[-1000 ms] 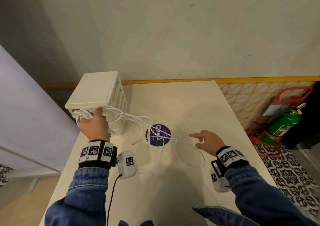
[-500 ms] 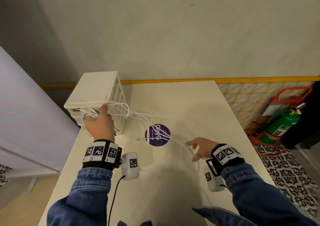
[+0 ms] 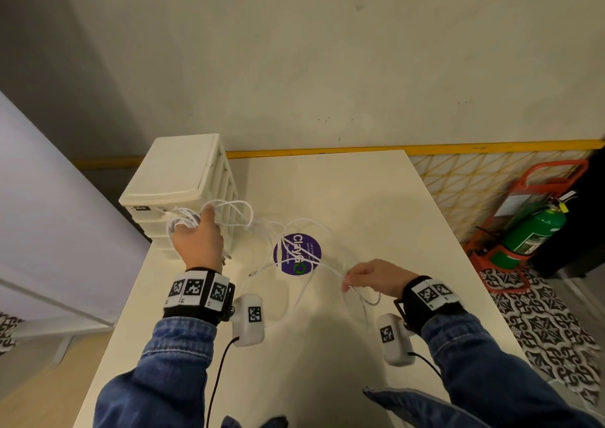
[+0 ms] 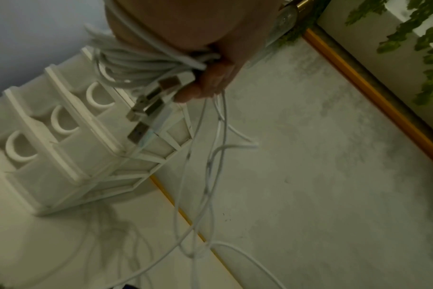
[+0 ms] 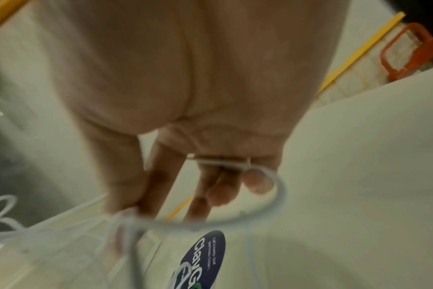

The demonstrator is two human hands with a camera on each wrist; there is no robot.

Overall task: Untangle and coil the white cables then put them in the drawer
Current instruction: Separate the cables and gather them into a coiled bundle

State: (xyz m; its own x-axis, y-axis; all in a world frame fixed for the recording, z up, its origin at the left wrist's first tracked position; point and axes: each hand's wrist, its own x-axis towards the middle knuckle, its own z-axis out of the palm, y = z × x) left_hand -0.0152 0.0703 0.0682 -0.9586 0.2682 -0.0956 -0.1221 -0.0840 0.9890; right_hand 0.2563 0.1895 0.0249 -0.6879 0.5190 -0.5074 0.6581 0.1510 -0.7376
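Both hands grip thin white cables over the cream table [image 3: 376, 198].
Left hand [image 3: 198, 241] clutches a coiled bundle [image 4: 136, 64] against the white plastic drawer unit [image 3: 176, 178] at ten o'clock; right hand [image 3: 370, 278] pinches a loose strand [image 3: 327, 265] at four o'clock of the round purple sticker [image 3: 296, 254].

Dim, soft shadows; wrist views blurry, edges distorted

A pale plaster wall [image 3: 294, 51] fills the upper frame, with a yellow strip [image 3: 425, 148] along its foot above a cream table [image 3: 360, 198]. At right, a yellow lattice panel [image 3: 465, 182], a green extinguisher [image 3: 530, 234] in an orange stand [image 3: 484, 250], and patterned black-and-white floor tiles [image 3: 550, 326]. A lilac panel [image 3: 49, 214] occupies the left edge.
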